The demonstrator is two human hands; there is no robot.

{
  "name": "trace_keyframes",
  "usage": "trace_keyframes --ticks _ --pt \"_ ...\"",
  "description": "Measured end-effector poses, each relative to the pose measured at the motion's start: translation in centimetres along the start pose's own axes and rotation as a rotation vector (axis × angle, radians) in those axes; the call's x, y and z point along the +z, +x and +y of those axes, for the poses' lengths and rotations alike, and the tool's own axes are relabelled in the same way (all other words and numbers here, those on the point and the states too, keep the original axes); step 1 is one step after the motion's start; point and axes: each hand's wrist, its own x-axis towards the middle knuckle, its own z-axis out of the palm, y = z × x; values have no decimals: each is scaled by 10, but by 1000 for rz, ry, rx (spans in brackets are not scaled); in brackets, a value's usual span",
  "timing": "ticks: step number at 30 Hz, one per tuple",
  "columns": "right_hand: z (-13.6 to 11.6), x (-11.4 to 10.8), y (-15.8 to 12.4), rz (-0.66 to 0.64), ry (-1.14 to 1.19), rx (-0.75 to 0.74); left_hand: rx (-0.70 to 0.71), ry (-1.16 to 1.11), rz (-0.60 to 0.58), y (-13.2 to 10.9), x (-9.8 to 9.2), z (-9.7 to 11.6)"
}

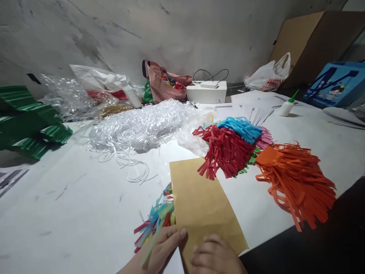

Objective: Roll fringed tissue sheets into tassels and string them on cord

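Observation:
A sheet of brown kraft paper, perhaps an envelope, lies at a slant on the table in front of me. At its lower left edge, my left hand is closed on the paper, with the thumb on top and the other fingers partly hidden. My right hand is curled over the lower part of the brown paper; its thumb is out of sight. Multicoloured tissue-paper strips stick out from beneath the paper's left side, one pale green strip crossing my left wrist. A white sheet shows between the hands.
Orange, red and blue fringed paper bundles lie to the right. Behind them stands a white glue bottle. White string is heaped at mid-table, green folded paper at far left. The table edge runs lower right.

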Motion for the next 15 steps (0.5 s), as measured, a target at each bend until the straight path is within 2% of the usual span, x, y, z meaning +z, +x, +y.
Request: trace_keyframes --ticks 3,6,8,11,15 --pt "7 -19 6 9 -7 250 84 -117 -103 2 1 0" --pt "11 -23 14 -87 -47 502 114 -164 -155 2 1 2" --pt "12 -17 19 -139 -14 566 111 -180 -170 1 1 3" --pt "13 -8 23 -132 82 619 127 -179 -161 1 0 4" --pt "17 -9 25 -152 223 719 97 -108 -103 -2 -1 3"
